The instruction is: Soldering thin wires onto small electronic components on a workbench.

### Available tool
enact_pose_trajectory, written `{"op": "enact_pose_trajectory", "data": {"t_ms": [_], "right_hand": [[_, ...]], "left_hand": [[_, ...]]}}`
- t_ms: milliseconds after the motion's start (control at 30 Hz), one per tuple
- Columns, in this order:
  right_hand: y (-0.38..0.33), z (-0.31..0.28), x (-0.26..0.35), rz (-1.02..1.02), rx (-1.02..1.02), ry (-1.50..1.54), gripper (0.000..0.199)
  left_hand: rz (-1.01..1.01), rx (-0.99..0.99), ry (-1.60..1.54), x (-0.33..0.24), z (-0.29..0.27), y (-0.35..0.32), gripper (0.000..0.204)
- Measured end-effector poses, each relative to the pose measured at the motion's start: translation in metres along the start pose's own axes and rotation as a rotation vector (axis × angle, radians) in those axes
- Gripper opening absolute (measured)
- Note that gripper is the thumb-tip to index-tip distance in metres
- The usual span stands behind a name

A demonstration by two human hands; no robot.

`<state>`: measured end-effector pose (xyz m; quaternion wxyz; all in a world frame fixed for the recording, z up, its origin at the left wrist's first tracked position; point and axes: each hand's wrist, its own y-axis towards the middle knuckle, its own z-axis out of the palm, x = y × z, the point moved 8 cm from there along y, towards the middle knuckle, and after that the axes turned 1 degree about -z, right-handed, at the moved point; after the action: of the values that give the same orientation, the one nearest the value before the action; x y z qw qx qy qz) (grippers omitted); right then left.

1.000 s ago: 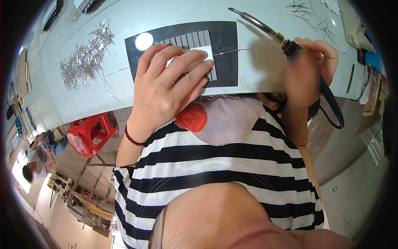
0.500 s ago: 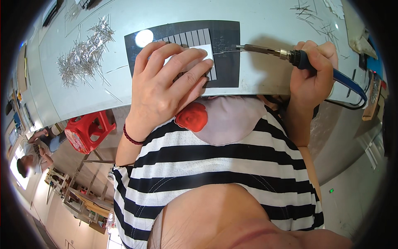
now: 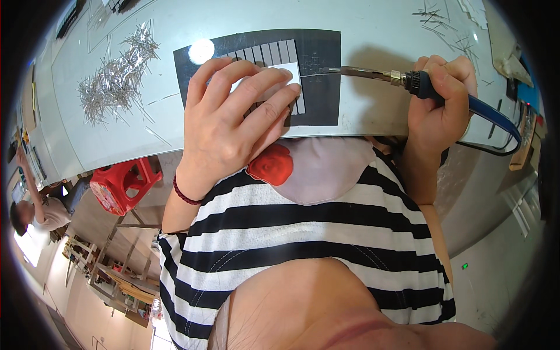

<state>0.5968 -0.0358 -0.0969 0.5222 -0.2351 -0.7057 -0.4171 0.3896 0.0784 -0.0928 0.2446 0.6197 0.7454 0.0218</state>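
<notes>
Overhead, a pale grey desk [image 3: 373,23] carries a black mat [image 3: 318,76] and a heap of thin metal strips [image 3: 114,81] — a red stool [image 3: 119,184] stands below its edge. Left hand [image 3: 230,125] lies flat, fingers spread, on a small white panel [image 3: 289,73]. Right hand [image 3: 440,96] — fingers closed around a blue-handled soldering iron [image 3: 408,79], tip just beside the panel.

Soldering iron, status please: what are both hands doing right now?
Right hand grips soldering iron. Left hand presses white strip on dark mat. Nothing blocking.
</notes>
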Motion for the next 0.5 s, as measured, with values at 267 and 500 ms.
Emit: {"op": "enact_pose_trajectory", "data": {"t_ms": [267,500], "right_hand": [[-0.001,0.009,0.003,-0.031,0.113,-0.030,0.023],[0.001,0.013,-0.002,0.182,0.161,0.130,0.023]], "left_hand": [[-0.008,-0.011,0.005,0.000,0.001,0.001,0.040],[-0.016,-0.006,0.012,0.001,-0.001,0.001,0.041]]}}
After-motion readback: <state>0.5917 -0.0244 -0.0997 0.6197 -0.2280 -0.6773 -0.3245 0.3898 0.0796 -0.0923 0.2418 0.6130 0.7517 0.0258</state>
